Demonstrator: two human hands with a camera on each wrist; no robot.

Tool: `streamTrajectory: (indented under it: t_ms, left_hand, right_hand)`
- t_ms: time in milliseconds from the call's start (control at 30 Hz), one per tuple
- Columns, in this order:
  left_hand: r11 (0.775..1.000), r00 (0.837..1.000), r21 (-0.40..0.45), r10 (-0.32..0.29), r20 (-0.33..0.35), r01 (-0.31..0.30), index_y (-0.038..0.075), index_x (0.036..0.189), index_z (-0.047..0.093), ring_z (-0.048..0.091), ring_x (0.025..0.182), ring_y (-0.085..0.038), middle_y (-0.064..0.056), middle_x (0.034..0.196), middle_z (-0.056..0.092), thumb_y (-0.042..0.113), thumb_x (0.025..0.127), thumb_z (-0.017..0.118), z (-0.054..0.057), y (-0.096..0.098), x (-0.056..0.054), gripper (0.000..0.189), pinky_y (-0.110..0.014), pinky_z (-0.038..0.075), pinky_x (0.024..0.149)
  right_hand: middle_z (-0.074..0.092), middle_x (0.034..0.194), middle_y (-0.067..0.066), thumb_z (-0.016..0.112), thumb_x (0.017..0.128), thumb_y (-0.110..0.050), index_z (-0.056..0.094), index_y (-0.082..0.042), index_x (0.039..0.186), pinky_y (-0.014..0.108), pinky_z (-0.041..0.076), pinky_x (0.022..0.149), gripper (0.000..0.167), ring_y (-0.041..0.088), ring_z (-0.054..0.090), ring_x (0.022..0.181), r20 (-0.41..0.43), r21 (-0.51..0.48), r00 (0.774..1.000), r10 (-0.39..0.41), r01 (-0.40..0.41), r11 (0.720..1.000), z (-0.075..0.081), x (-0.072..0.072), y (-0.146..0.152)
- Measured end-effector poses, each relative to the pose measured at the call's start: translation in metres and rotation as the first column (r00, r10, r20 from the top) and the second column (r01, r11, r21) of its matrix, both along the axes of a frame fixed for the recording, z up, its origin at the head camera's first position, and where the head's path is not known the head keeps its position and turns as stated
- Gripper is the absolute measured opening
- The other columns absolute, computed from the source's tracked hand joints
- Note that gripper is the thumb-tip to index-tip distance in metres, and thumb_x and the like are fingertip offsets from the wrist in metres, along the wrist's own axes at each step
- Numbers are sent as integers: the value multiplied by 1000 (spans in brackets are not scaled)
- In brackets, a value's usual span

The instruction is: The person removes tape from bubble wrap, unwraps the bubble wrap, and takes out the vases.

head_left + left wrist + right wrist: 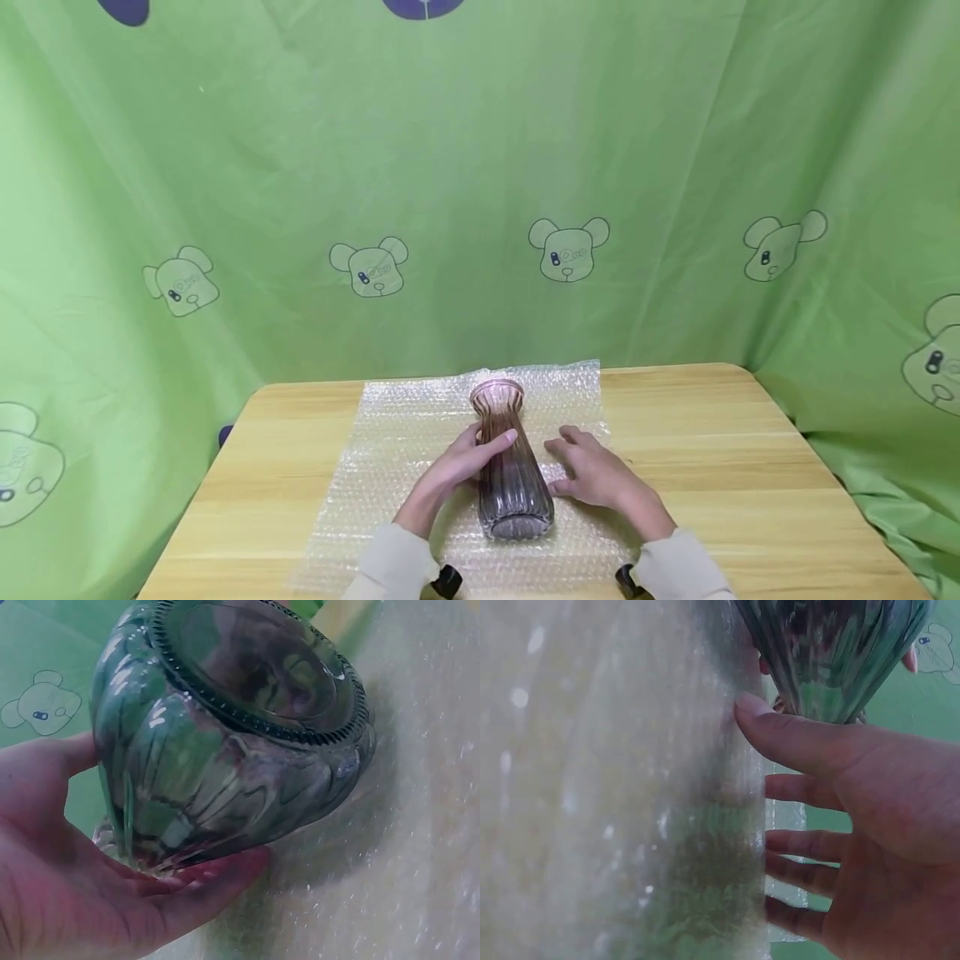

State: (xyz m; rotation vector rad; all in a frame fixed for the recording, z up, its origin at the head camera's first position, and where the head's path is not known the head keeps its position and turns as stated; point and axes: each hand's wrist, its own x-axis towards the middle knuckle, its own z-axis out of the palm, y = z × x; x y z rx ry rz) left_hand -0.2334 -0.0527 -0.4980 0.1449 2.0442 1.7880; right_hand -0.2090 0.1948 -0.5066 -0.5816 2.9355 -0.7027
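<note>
A ribbed glass vase [513, 475], pinkish at the neck and smoky grey toward the base, is tilted over the bubble wrap [375, 492], its base toward me. My left hand [459, 460] grips it from the left, thumb across the upper side. The round base with a notched rim [255, 667] faces the left wrist camera. To the vase's right, my right hand [596, 473] is low at the wrap, fingers spread and fairly straight. In the right wrist view its thumb [802, 739] lies by the wrap's edge, while the wrap hides the other fingertips.
The wrap lies on a light wood table [720, 467] and reaches its back edge. A green curtain [465, 167] with printed bear heads hangs behind and along both sides.
</note>
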Motion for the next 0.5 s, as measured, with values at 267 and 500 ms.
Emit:
streamTrajectory:
  t_ms: [267, 500]
  left_hand:
    - [1000, 1000, -3, 14, 23, -14, -1, 159, 25, 67, 106, -39, -25, 124, 63, 45, 92, 75, 0, 3, 0, 96, -56, 58, 90]
    - [1000, 999, -8, 25, 37, -25, 1, 158, 28, 67, 103, -38, -24, 123, 63, 44, 91, 76, -1, 4, -1, 94, -56, 59, 85]
  right_hand:
    - [35, 156, 33, 84, 83, -32, 56, -2, 144, 72, 35, 109, 73, 53, 37, 141, 14, 34, 1000, 23, -23, 999, 3, 7, 1]
    - [33, 158, 33, 81, 86, -33, 53, -2, 147, 74, 32, 109, 73, 55, 33, 142, 21, 48, 999, 30, -31, 998, 3, 11, 2]
